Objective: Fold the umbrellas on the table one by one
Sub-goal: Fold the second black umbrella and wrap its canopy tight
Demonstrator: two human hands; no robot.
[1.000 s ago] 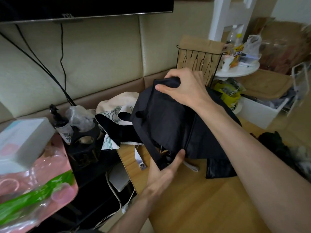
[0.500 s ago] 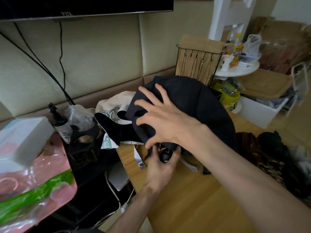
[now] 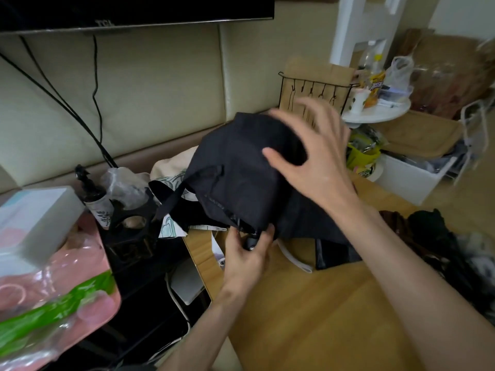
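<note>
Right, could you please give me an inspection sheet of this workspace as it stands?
Surface: wooden table, bare wood near the front.
Job's things: black umbrella part gathered, held over the table's far left corner; cream printed fabric behind it, dark fabric heap on the right.
Clutter: pump bottle, white box, pink and green plastic pack, all left of the table.
Grippers: left hand grips the umbrella's lower end; right hand open, fingers spread over the canopy, blurred.
Cables: black cables hang down the wall; white cable beside the table.
Surroundings: television, padded wall, wire hook rack, round white side table.
</note>
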